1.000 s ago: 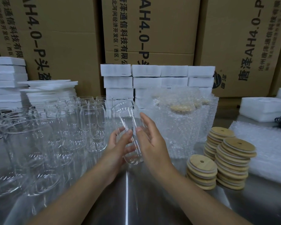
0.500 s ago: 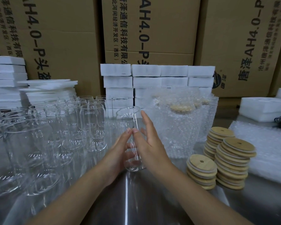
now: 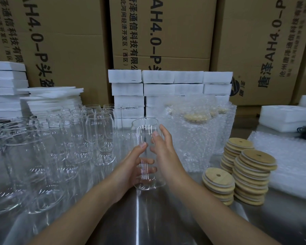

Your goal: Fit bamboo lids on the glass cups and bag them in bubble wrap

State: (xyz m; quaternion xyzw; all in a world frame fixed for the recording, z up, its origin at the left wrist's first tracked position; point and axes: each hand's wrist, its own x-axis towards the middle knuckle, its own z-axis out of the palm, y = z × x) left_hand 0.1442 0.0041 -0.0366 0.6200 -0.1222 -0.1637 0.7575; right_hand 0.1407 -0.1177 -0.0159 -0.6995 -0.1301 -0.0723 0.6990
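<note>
The glass cup [image 3: 143,129] has come down upright onto the table [image 3: 148,220]. Left hand [image 3: 129,167] grasps it; right hand [image 3: 166,152] touches it with straight fingers. Three lid stacks [image 3: 254,174] stand right of that hand.

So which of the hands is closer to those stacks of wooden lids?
Right. The right hand rests flat against the glass cup on the side facing the bamboo lids, which sit off to its right. The left hand grips the cup's opposite side, farther away.
</note>
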